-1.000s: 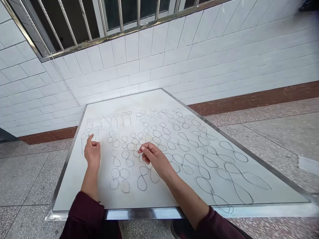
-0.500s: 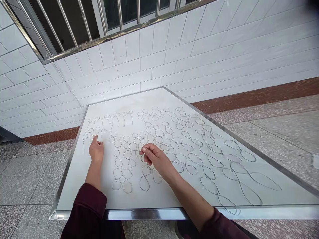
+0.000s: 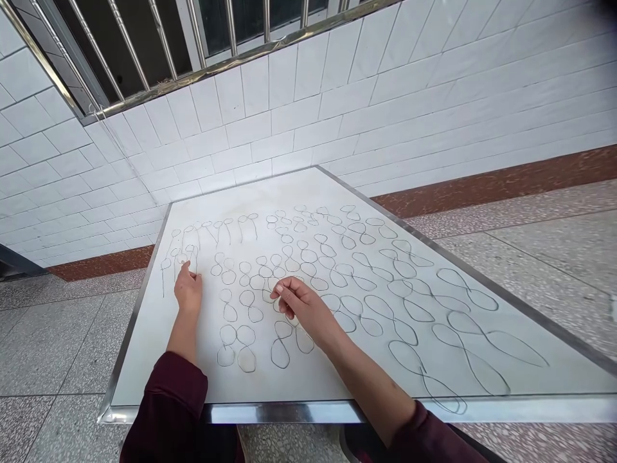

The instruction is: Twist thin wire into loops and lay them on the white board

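My left hand (image 3: 188,286) has edged slightly rightward to the stemmed loops (image 3: 191,249) at the tabletop's (image 3: 159,360) left, so I'm working there, while my right hand (image 3: 304,306) stays curled mid-tabletop over figure-eight loops (image 3: 247,306); I cannot tell whether either hand's fingers grip anything.

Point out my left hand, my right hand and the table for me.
Left hand (image 3: 188,290): head view, on the middle of the hand.
Right hand (image 3: 306,307): head view, on the middle of the hand.
Table (image 3: 274,193): head view, on a bare part of its white top, near the wall.
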The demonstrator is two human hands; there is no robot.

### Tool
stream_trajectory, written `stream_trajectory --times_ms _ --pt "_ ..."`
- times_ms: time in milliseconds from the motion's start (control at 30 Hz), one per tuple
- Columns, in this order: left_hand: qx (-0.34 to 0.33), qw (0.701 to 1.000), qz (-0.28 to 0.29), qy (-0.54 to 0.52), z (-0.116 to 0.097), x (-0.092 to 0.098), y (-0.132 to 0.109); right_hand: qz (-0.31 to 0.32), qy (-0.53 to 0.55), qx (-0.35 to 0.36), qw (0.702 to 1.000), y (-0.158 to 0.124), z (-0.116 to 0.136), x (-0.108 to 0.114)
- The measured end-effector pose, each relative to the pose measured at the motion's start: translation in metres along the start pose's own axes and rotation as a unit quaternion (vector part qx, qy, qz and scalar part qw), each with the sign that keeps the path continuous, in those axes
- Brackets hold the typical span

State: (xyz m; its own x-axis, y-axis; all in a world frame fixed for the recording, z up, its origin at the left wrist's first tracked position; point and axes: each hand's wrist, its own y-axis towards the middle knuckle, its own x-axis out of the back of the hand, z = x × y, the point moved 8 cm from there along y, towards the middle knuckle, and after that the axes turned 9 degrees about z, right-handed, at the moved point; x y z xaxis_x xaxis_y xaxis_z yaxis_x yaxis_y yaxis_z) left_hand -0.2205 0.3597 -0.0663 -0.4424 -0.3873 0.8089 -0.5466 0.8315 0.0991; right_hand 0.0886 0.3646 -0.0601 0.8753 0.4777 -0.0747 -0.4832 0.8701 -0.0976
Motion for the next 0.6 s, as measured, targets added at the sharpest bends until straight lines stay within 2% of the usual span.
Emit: stream_trajectory --times_ms 600 --pt "-0.023 0.999 0.010 -0.036 -0.0024 -0.0051 0.0055 0.009 -0.011 -0.016 1.000 -0.0005 -0.0052 -0.0033"
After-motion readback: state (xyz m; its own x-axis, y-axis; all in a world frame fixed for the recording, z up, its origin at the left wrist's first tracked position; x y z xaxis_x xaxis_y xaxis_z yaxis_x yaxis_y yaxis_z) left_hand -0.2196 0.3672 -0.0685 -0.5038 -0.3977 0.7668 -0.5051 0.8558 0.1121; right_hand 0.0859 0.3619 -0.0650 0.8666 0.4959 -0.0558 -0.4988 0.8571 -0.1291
